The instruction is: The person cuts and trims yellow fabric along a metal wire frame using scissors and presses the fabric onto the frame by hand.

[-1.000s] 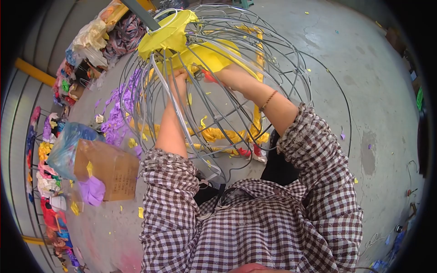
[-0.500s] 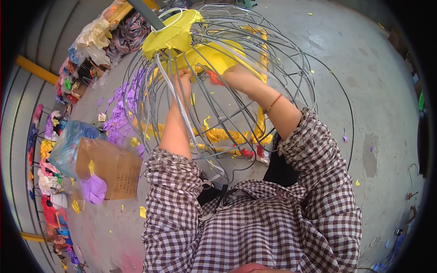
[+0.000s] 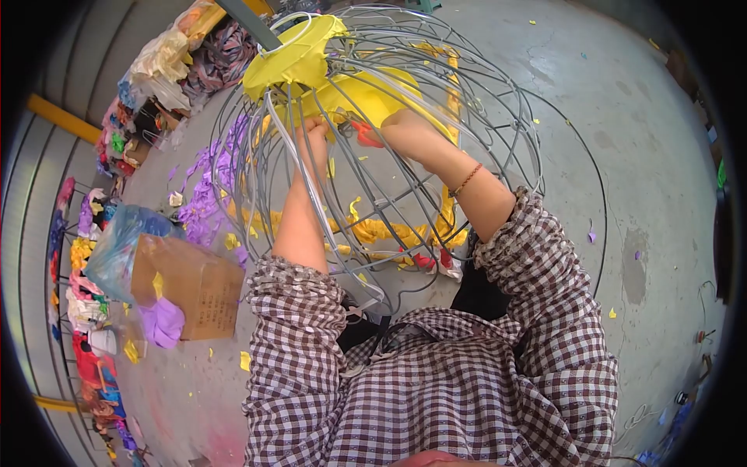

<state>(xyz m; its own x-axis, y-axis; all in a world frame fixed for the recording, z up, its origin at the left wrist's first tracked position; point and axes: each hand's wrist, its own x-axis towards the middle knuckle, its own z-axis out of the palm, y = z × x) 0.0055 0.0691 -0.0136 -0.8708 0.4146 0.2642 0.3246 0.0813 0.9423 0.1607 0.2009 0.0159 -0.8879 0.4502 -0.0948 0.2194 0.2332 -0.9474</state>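
Both arms reach in among the grey wires of a large domed wire frame [image 3: 381,201]. Yellow cloth [image 3: 393,82] is stretched inside the frame, and more yellow cloth [image 3: 292,58] covers its top. My left hand [image 3: 313,128] is closed at the lower edge of the cloth, its fingertips partly behind wires; I cannot make out what they pinch. My right hand [image 3: 405,134] is closed around red-handled scissors [image 3: 366,134] just below the cloth. The scissors' metal part points left toward my left hand.
Yellow-wrapped bars [image 3: 389,232] form the frame's lower part. At left stand a cardboard box [image 3: 210,296] and a blue plastic bag [image 3: 117,249]. Purple cloth scraps [image 3: 206,202] lie on the floor beside the frame. A grey post [image 3: 253,23] rises at the top.
My right hand and the scissors have shifted very slightly, and more of the scissors' metal part shows. My left hand stays at the cloth edge.
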